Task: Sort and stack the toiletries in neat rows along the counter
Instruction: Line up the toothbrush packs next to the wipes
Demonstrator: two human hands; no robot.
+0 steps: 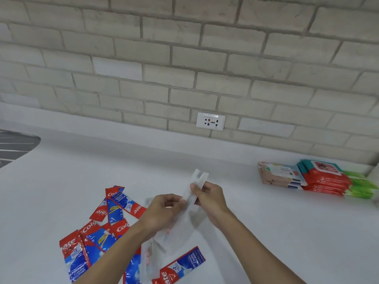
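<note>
Both hands meet above the white worktop, below and a little left of the wall socket. The right hand has its fingers clamped on a clear wrapped packet, which stands tilted with its top end leaning toward the socket. The left hand has its fingers curled together against the lower part of the same packet, pinching it from the other side. What the packet holds is blurred; it looks long and thin.

More clear wrapped packets hang or lie just below the hands, partly hidden by the left forearm, and whether they touch the held one cannot be told. Another clear packet with pink print lies farther from the socket, beside the left forearm.

Loose red and blue toothpaste sachets lie scattered on the worktop to the lower left of the socket, overlapping one another at mixed angles. One more toothpaste sachet lies apart from that heap, at the near edge of the view between the two forearms.

To the lower right of the socket, against the brick wall, stacks of wipe packs stand side by side: a peach and white stack, a red stack touching it, and a green stack beyond. Far left of the socket a ribbed metal sink drainer shows at the edge.
</note>
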